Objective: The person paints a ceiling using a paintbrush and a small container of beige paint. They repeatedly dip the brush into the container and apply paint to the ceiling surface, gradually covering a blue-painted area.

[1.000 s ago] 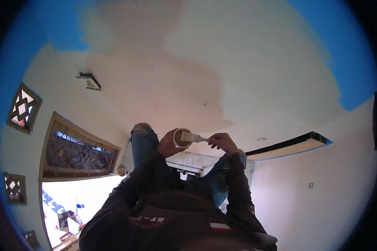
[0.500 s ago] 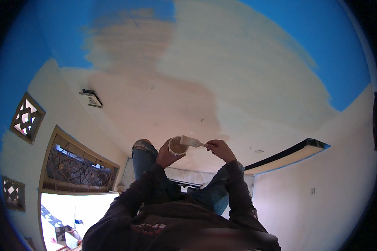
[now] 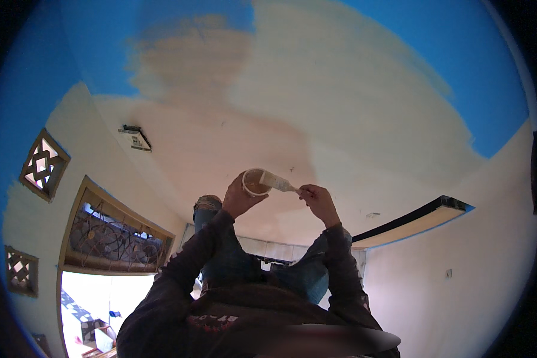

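My left hand [image 3: 238, 197] is closed round the side of a small round paint tub [image 3: 255, 185], its open top facing me and pale paint inside. In my right hand [image 3: 320, 203] is the handle end of a flat paintbrush [image 3: 278, 181], gripped between thumb and fingers. The brush points left, and its pale, paint-coated bristle end lies over the tub's right rim. Beyond both hands stands a wall [image 3: 352, 113] with a broad coat of pale paint; bright blue [image 3: 483, 89] shows round its upper edges.
A black-edged shelf [image 3: 414, 222] juts out at the right. On the left wall are a switch plate [image 3: 136, 138], lattice vents [image 3: 44, 164] and a framed opening with a metal grille [image 3: 116, 234]. My bent knees, in torn jeans [image 3: 307, 271], are below my hands.
Both hands have risen a little toward the wall, carrying the tub and the brush with them. The brush still rests over the tub's rim. The view has shifted slightly.
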{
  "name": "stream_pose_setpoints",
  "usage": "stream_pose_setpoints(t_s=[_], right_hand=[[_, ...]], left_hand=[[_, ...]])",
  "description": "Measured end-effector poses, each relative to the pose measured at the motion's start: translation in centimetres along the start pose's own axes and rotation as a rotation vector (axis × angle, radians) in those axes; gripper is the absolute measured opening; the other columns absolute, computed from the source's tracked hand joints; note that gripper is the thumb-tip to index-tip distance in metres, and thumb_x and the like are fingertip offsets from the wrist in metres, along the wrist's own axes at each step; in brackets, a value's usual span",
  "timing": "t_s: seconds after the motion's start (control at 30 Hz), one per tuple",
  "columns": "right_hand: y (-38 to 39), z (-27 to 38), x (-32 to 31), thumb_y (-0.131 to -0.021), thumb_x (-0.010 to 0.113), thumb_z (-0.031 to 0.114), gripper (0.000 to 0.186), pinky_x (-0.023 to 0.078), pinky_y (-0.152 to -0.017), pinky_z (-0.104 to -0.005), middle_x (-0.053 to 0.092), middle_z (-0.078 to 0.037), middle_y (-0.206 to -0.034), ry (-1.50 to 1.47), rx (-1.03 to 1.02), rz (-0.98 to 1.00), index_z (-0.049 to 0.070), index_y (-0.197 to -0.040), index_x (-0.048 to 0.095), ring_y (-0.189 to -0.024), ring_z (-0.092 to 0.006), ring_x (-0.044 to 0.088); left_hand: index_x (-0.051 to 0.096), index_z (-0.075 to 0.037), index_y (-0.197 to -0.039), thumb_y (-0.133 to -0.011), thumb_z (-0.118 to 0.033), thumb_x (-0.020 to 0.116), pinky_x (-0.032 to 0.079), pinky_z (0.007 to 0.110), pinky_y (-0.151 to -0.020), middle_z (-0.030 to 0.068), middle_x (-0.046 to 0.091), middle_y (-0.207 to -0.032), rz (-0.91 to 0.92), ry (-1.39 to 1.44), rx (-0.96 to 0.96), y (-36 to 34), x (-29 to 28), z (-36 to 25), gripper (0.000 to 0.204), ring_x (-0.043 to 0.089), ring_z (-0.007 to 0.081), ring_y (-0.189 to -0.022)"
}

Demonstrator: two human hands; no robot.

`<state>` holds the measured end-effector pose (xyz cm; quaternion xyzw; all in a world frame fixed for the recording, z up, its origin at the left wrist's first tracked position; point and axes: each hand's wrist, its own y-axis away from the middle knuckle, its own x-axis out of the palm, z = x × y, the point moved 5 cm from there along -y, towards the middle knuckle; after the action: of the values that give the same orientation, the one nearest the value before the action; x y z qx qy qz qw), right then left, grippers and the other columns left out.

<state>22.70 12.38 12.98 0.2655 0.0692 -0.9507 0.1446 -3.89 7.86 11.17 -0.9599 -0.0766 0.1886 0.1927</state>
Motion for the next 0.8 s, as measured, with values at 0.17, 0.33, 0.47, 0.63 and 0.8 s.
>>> stream_pose_setpoints(t_s=[0.17, 0.33, 0.47, 0.63, 0.8], right_hand=[[0.3, 1.8, -0.3, -0.095, 0.069, 0.025, 0.027, 0.050, -0.062, -0.0330, 0.069, -0.010, -0.079, 0.045, -0.085, -0.116, 0.001, -0.106, 0.073, -0.065, -0.0173, 0.061], [0.2, 1.8, 0.0, -0.094, 0.072, 0.022, 0.023, 0.048, -0.059, -0.0292, 0.067, -0.006, -0.073, 0.131, -0.160, -0.192, 0.001, -0.103, 0.073, -0.062, -0.0127, 0.056], [0.6, 3.1, 0.1, -0.092, 0.074, 0.021, 0.022, 0.049, -0.059, -0.0305, 0.067, -0.011, -0.074, 0.170, -0.200, -0.184, 0.001, -0.102, 0.073, -0.062, -0.0156, 0.060], [0.7, 3.5, 0.2, -0.092, 0.074, 0.020, 0.021, 0.050, -0.059, -0.0314, 0.067, -0.013, -0.073, 0.146, -0.238, -0.260, 0.001, -0.100, 0.073, -0.062, -0.0188, 0.062], [0.6, 4.8, 0.5, -0.092, 0.072, 0.020, 0.022, 0.055, -0.067, -0.0378, 0.071, -0.018, -0.092, 0.178, -0.202, -0.174, 0.000, -0.101, 0.071, -0.075, -0.0301, 0.069]], left_hand=[[0.056, -0.004, -0.130, -0.072, -0.029, 0.090, 0.054, 0.042, -0.096, 0.0151, 0.065, -0.124, -0.020, -0.074, 0.026, -0.6, 0.0, 0.0, 0.073, 0.066, 0.0307, -0.113], [0.055, -0.004, -0.130, -0.072, -0.029, 0.090, 0.054, 0.042, -0.097, 0.0147, 0.065, -0.123, -0.028, -0.040, -0.011, -0.6, 0.0, 1.0, 0.073, 0.065, 0.0306, -0.114], [0.056, -0.004, -0.130, -0.072, -0.029, 0.090, 0.054, 0.042, -0.098, 0.0144, 0.066, -0.123, -0.026, -0.039, -0.013, -0.6, -0.3, 1.0, 0.072, 0.065, 0.0306, -0.114], [0.057, -0.006, -0.130, -0.072, -0.029, 0.090, 0.053, 0.042, -0.098, 0.0143, 0.066, -0.122, -0.027, -0.052, -0.010, -0.8, -0.1, 1.0, 0.071, 0.065, 0.0306, -0.114], [0.057, -0.006, -0.129, -0.072, -0.030, 0.090, 0.053, 0.043, -0.098, 0.0143, 0.065, -0.122, -0.045, -0.047, -0.008, -1.1, -0.4, 1.5, 0.071, 0.064, 0.0306, -0.114]])
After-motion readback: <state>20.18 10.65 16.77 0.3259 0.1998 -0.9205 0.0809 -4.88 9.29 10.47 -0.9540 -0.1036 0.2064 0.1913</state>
